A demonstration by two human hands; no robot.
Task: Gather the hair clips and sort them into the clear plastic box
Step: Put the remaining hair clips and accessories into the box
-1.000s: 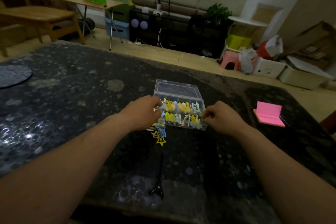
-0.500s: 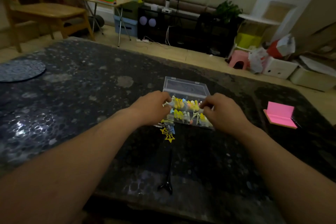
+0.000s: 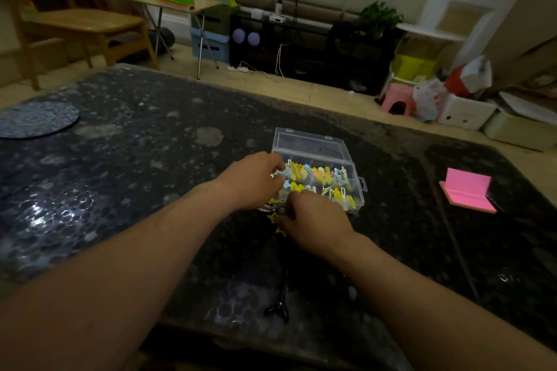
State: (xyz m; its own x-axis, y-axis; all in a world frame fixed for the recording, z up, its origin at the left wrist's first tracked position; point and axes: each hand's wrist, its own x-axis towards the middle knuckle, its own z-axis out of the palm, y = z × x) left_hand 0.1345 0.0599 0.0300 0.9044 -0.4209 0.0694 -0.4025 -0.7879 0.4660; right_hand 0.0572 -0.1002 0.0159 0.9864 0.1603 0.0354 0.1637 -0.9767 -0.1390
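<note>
Showing the open box point(image 3: 313, 144) mid-desk point(image 3: 120, 159), with two rows of clips point(image 3: 325, 178) inside. The left hand point(image 3: 253, 181) curls at its left end beside a pale clip point(image 3: 276, 174); grip unclear. The right hand point(image 3: 315, 218) curls over loose star clips point(image 3: 272, 217) just before the box; hold hidden.
</note>
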